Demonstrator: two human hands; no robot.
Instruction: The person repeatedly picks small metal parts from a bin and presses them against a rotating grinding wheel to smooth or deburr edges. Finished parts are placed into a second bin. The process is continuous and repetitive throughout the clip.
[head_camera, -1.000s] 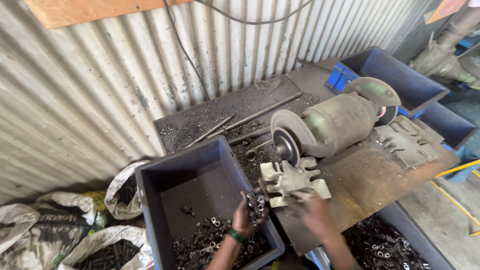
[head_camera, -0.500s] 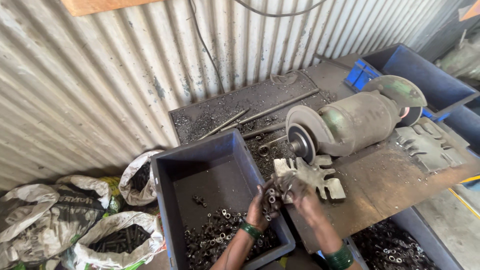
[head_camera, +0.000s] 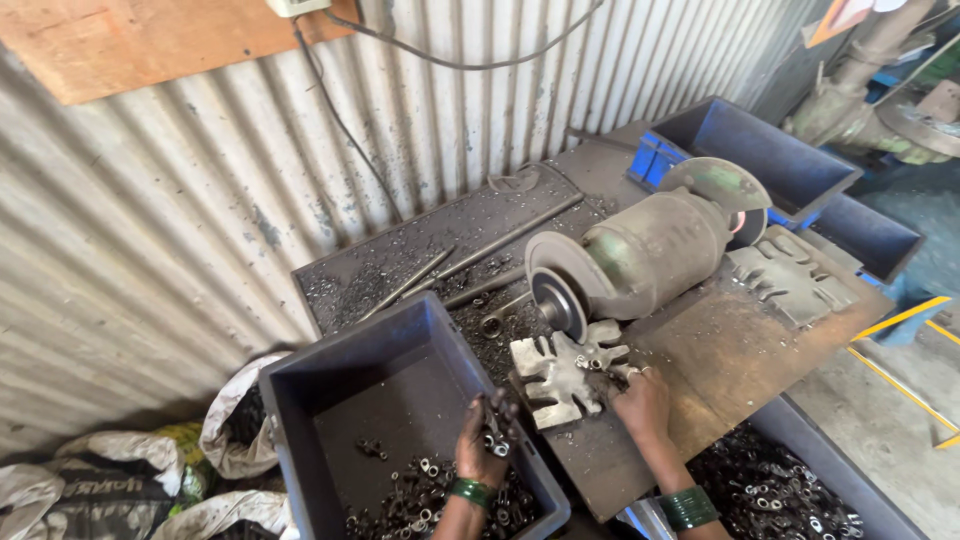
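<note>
Grey steel everywhere on this bench. My left hand (head_camera: 484, 447): raised over the near rim of the dark blue bin (head_camera: 300, 430), fingers curled round a small clutch of metal rings (head_camera: 497, 428), wrist bent back, green bangle showing; held here, I judge, so anything that slips drops back among the loose rings (head_camera: 425, 490) on the bin floor. My right hand (head_camera: 642, 403): palm down on the rusty table (head_camera: 740, 350), fingertips at the edge of the grey slotted plate (head_camera: 562, 370) that lies below the grinder wheel (head_camera: 556, 296), one small ring seemingly at the fingertips; how tightly it pinches I cannot tell. Green grinder (head_camera: 650, 250): set mid-table, wheel facing me. Second bin of rings (head_camera: 780, 495): beside my right forearm, within reach.
</note>
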